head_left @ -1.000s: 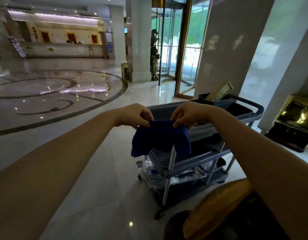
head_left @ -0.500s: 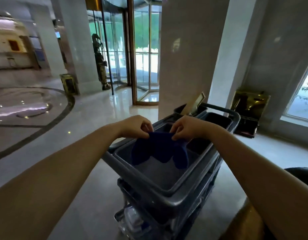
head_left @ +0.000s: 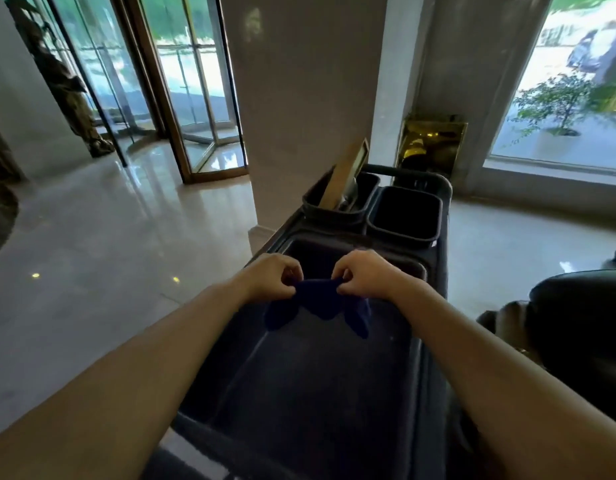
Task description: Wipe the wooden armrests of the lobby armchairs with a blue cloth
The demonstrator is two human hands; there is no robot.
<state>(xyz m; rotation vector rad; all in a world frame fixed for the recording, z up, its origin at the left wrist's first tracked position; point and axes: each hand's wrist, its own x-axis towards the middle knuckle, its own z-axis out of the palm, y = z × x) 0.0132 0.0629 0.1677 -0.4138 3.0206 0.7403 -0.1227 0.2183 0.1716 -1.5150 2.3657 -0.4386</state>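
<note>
Head view: blue cloth (head_left: 317,299) hangs between both hands' pinching grip.

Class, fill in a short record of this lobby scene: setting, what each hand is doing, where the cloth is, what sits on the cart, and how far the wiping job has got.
setting: hotel lobby, polished floor, revolving glass door
left hand: pinching the blue cloth at its top edge
right hand: pinching the same edge
cloth position: hanging over the cart's large tray
cart: two small dark bins at the far end, one holding a flat board
armchair: dark, at right edge
task stage: wiping not yet begun
</note>
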